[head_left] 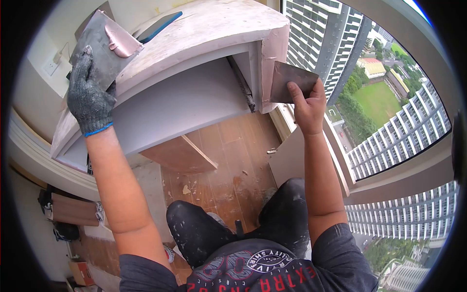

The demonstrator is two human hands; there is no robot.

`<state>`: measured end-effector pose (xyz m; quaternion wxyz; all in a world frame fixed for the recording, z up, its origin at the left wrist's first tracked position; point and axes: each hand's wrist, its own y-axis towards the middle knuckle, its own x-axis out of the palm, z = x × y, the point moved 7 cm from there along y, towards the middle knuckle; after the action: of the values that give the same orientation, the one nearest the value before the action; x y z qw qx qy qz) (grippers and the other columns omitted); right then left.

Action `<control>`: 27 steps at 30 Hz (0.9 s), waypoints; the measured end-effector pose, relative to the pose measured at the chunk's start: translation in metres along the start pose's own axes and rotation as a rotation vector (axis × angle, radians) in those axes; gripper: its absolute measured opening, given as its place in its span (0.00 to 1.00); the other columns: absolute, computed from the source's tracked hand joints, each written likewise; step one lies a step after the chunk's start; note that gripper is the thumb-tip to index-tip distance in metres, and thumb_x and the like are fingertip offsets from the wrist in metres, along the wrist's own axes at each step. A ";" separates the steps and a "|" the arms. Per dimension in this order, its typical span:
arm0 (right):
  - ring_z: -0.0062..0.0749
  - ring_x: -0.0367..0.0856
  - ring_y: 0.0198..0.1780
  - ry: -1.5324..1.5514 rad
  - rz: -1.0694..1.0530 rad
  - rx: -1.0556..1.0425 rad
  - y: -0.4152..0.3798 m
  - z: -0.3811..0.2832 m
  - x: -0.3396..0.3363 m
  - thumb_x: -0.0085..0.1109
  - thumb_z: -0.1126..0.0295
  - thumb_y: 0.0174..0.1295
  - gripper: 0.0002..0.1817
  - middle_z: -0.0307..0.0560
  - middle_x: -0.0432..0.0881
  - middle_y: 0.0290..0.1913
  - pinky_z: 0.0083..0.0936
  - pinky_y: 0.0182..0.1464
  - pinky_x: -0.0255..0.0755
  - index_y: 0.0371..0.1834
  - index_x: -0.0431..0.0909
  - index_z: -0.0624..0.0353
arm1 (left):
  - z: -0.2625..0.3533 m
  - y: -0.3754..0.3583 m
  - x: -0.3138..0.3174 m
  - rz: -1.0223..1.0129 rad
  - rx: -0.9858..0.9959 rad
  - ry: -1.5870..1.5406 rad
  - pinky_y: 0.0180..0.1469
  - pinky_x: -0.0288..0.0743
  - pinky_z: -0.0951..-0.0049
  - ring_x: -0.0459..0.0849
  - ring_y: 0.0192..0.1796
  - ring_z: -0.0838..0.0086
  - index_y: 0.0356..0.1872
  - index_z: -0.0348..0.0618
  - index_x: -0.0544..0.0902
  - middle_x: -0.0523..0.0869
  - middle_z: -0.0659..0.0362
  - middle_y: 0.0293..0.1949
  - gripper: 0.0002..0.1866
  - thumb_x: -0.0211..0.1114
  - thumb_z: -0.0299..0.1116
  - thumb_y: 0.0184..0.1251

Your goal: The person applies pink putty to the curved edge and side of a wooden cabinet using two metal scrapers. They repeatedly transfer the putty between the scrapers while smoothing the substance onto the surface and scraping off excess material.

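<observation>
My left hand (89,95), in a grey knit glove with a blue cuff, grips a flat metal plate (104,41) that carries a smear of pinkish putty (118,43). My bare right hand (307,104) holds a dark metal scraper blade (291,80) pressed against the right end of a curved, putty-coated ledge (219,29). The ledge's grey underside (180,104) lies between my two arms.
A large window (384,97) at right looks onto high-rise blocks and a green field far below. Wooden flooring (228,165) with debris lies beneath, plus a brown board (180,155). A blue-handled tool (160,25) rests on the ledge top. Boxes and bags sit at lower left (73,214).
</observation>
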<state>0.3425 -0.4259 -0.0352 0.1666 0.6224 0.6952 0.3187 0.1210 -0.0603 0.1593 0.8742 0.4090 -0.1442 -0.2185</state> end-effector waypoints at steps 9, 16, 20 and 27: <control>0.23 0.80 0.49 0.149 0.205 0.187 -0.061 0.049 -0.063 0.67 0.72 0.67 0.17 0.43 0.83 0.49 0.23 0.56 0.73 0.55 0.74 0.65 | -0.025 -0.218 0.085 -0.814 0.241 0.171 0.62 0.79 0.59 0.86 0.56 0.53 0.46 0.38 0.85 0.88 0.46 0.49 0.20 0.74 0.32 0.50; 0.22 0.80 0.49 0.182 0.233 0.260 -0.100 0.055 -0.084 0.67 0.72 0.67 0.17 0.42 0.83 0.48 0.23 0.55 0.73 0.54 0.74 0.65 | -0.017 -0.232 0.137 -0.881 0.337 0.402 0.57 0.81 0.62 0.88 0.49 0.54 0.44 0.39 0.85 0.89 0.46 0.43 0.23 0.76 0.26 0.40; 0.25 0.79 0.53 0.166 0.197 0.318 -0.108 0.062 -0.093 0.65 0.72 0.68 0.20 0.45 0.82 0.53 0.23 0.59 0.70 0.60 0.73 0.66 | -0.012 -0.237 0.149 -0.940 0.437 0.443 0.55 0.81 0.60 0.88 0.47 0.51 0.46 0.39 0.84 0.89 0.48 0.41 0.23 0.74 0.24 0.42; 0.21 0.79 0.48 0.154 0.219 0.293 -0.111 0.053 -0.096 0.66 0.72 0.67 0.16 0.41 0.83 0.47 0.21 0.54 0.73 0.54 0.74 0.64 | -0.009 -0.234 0.167 -1.085 0.379 0.677 0.58 0.77 0.56 0.82 0.54 0.48 0.49 0.37 0.83 0.86 0.45 0.48 0.22 0.70 0.22 0.48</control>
<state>0.3083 -0.5093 -0.1627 -0.0150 0.6856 0.6730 0.2772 0.2069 -0.2712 -0.0157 0.5500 0.6164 0.3286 -0.4578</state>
